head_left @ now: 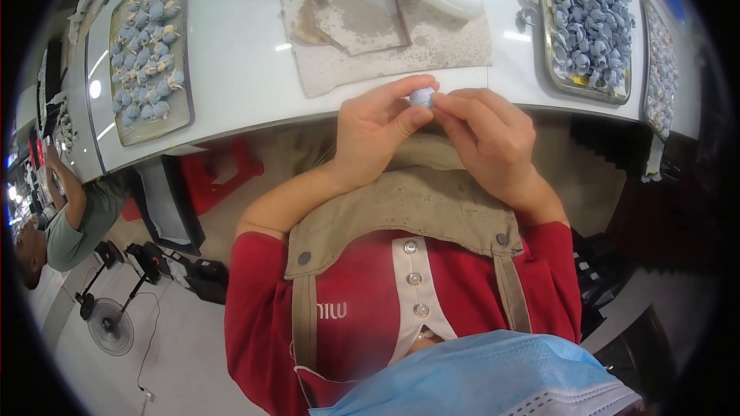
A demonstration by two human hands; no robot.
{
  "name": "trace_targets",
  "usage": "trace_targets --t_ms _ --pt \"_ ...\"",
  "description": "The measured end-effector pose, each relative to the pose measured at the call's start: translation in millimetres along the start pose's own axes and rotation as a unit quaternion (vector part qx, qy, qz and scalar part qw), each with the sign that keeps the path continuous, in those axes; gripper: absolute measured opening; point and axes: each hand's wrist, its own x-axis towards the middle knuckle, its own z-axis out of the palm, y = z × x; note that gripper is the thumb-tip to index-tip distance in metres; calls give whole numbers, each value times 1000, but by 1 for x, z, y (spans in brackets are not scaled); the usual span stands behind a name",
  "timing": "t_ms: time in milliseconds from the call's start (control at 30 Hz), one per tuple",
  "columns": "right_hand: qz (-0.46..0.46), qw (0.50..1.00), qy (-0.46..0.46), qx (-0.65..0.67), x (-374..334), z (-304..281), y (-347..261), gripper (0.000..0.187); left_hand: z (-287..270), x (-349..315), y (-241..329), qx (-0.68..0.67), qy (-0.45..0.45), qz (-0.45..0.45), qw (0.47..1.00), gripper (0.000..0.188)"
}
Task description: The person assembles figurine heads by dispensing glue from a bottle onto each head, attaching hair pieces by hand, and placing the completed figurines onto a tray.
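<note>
A small pale blue, rounded piece (422, 97) is held between both hands, just over the table's near edge. My left hand (374, 127) grips it from the left between thumb and forefinger. From the right, my right hand (489, 127) pinches it with the fingertips; the other fingers are curled in. What the piece is made of is too small to tell. Beyond the hands lies a stained grey cardboard sheet (447, 46), with a translucent plastic bottle (455, 0) with a blue tip on its side there.
On the left, a tray (127, 133) carries rows of rounded blue pieces with cream bits. To the right, another tray (549, 69) is heaped with curled blue-grey pieces, beside a narrower tray (661, 69). A co-worker (77, 216) sits far left. Below are a red stool (223, 173) and a fan (112, 326).
</note>
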Motion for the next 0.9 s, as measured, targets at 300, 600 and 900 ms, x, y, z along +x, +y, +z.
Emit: trace_targets --t_ms 300,600,900 --pt "171 881 49 438 2 12 19 43 2 0 4 -54 -79 56 994 31" --pt "132 895 -181 386 -3 0 30 53 -2 -5 7 32 -105 63 992 32" --pt "88 909 -125 388 -5 2 29 44 -2 0 10 146 -123 132 973 26"
